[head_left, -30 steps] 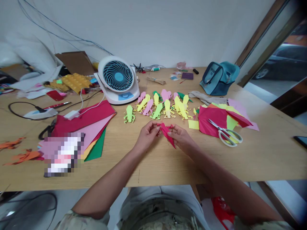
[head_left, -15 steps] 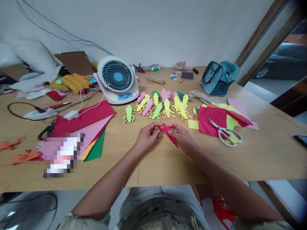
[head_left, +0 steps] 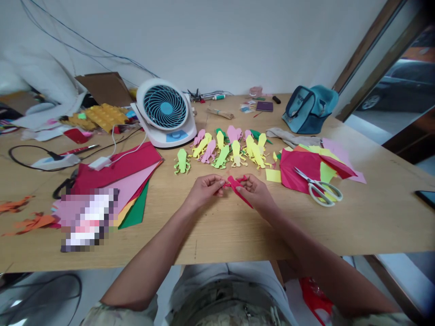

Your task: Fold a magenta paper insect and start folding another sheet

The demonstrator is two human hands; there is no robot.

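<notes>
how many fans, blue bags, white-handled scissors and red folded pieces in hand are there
fan: 1
blue bag: 1
white-handled scissors: 1
red folded piece, pinched between left hand and right hand: 1
total: 4

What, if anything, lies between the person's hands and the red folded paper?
Nothing visible does. The left hand and the right hand both pinch the red paper directly, just above the table. The paper insects lie beyond it.
</notes>
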